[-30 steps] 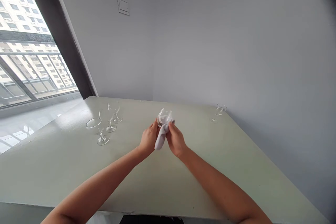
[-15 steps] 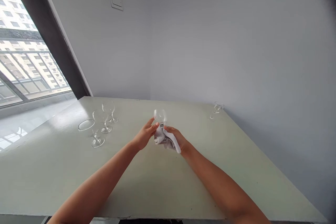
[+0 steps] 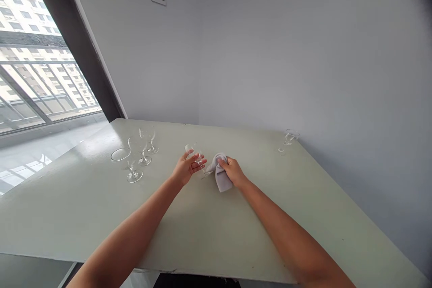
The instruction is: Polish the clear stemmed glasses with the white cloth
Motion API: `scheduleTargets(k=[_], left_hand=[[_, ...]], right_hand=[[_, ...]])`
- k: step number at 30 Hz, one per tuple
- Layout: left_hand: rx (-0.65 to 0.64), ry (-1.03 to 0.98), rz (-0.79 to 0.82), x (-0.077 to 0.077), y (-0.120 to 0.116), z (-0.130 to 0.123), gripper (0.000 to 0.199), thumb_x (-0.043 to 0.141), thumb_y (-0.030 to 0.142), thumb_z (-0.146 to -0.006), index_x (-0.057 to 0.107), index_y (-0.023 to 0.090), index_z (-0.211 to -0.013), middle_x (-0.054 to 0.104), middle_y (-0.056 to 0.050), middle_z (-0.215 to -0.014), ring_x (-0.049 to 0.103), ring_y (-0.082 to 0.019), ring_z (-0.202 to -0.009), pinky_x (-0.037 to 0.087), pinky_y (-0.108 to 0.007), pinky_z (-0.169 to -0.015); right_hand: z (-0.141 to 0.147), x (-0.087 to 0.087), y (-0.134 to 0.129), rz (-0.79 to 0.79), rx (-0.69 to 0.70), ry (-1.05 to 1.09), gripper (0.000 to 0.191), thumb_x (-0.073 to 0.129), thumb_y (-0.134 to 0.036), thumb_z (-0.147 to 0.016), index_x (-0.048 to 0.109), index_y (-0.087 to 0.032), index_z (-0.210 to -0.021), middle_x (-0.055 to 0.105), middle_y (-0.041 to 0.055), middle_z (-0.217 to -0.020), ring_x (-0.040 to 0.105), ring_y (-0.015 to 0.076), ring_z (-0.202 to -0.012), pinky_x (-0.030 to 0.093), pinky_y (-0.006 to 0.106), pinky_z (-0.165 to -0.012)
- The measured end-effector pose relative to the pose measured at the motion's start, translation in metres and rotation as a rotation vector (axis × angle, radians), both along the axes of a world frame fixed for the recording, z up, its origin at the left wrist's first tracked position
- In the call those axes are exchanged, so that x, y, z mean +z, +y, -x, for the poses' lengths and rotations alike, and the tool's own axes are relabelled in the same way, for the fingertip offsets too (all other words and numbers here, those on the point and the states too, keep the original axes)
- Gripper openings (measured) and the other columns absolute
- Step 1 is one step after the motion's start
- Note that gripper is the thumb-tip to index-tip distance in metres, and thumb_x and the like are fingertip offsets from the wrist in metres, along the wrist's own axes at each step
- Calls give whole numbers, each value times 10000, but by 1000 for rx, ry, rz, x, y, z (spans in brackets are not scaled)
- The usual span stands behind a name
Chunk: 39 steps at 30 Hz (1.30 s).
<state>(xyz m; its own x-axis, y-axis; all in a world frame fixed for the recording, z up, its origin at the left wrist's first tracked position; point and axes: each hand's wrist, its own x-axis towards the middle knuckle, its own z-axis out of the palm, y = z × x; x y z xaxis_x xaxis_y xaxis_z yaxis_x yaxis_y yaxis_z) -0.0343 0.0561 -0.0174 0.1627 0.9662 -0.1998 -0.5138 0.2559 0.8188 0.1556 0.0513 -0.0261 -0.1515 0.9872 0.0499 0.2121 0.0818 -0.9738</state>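
My left hand [image 3: 187, 167] is closed around the bowl of a clear stemmed glass [image 3: 199, 159], which is tilted with its foot pointing down to the right. Bunched in my right hand [image 3: 232, 170] is a light grey cloth [image 3: 222, 180], part of it hanging below the fingers. The cloth's left edge comes close to the foot of the glass; whether they touch I cannot tell.
Three stemmed glasses stand upright in a row at the left of the pale table [image 3: 256, 216], the nearest glass [image 3: 134, 174] with a wide rim. Another glass [image 3: 288, 138] is at the far right edge. Walls border the table behind and right.
The cloth has come away from the glass's stem and moved right with my right hand. My left hand has tilted the glass. The view has shifted slightly.
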Motion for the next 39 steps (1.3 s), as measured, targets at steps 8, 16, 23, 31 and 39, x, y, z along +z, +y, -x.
scheduleTargets(k=[8,16,23,31,39], left_hand=[[-325,-64,274,0,-2,4,327,598,444,-731,580,125,-803,638,-71,-724,633,-198,-676,513,-305,-632],[-98,-301,143,10,-18,-16,185,582,310,-782,552,131,-818,632,-50,-748,624,-128,-673,506,-222,-650],[217,-261,-65,5,-18,-25,354,646,260,-735,400,218,-986,630,-47,-901,642,-177,-867,487,-351,-834],[294,126,-369,16,-34,-30,673,690,344,-675,268,308,-1198,534,-91,-1168,618,-199,-938,455,-363,-867],[374,190,-457,20,-29,-19,714,703,325,-661,249,320,-1212,507,-99,-1202,588,-205,-1005,423,-352,-905]], right_hand=[[18,7,-29,-990,329,-783,268,460,-208,-847,587,-314,-1057,525,51,-969,458,177,-815,366,335,-762],[15,8,-26,-609,154,-133,213,470,-377,-846,608,-229,-913,455,15,-773,453,126,-670,393,251,-619],[34,-2,-25,213,-106,406,469,419,-651,-754,497,-192,-697,500,-3,-548,463,133,-483,386,269,-479],[39,11,-34,557,49,709,404,388,-541,-835,538,-177,-923,614,59,-687,586,177,-581,461,313,-552],[31,0,-34,306,269,159,577,303,-666,-796,588,-165,-810,602,73,-710,569,195,-604,421,319,-531]])
